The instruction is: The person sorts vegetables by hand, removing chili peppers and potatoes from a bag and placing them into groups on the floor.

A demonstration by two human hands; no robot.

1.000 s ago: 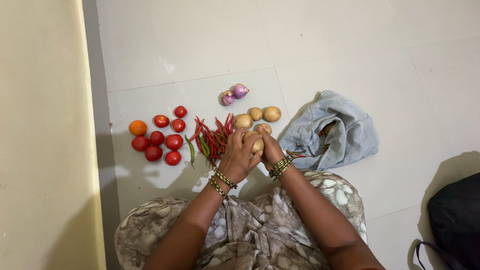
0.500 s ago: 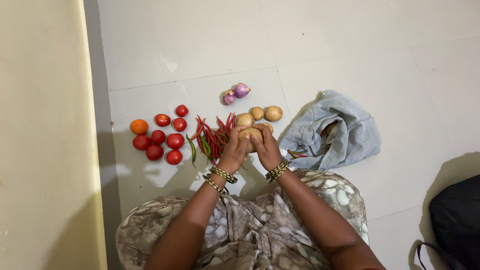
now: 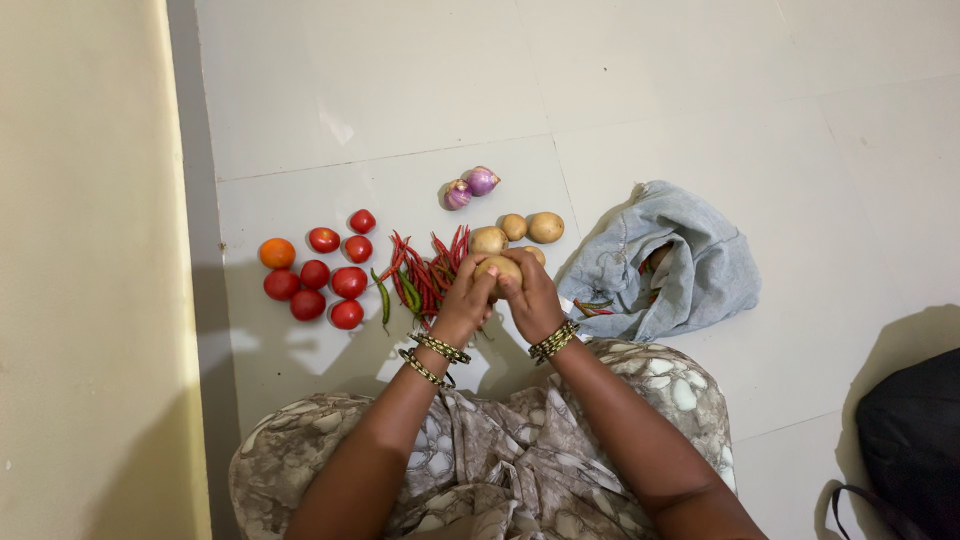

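While both hands, left hand [image 3: 468, 300] and right hand [image 3: 530, 298], cupped one potato [image 3: 497, 268] together, other potatoes [image 3: 515, 232] lay just beyond, chillies [image 3: 420, 275] leftward, sorted by kind

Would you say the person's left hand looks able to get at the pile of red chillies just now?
Probably yes. The left hand hangs right beside the red chillies with nothing lying between them. But it is busy: together with the right hand it holds a potato, which it would have to let go first.
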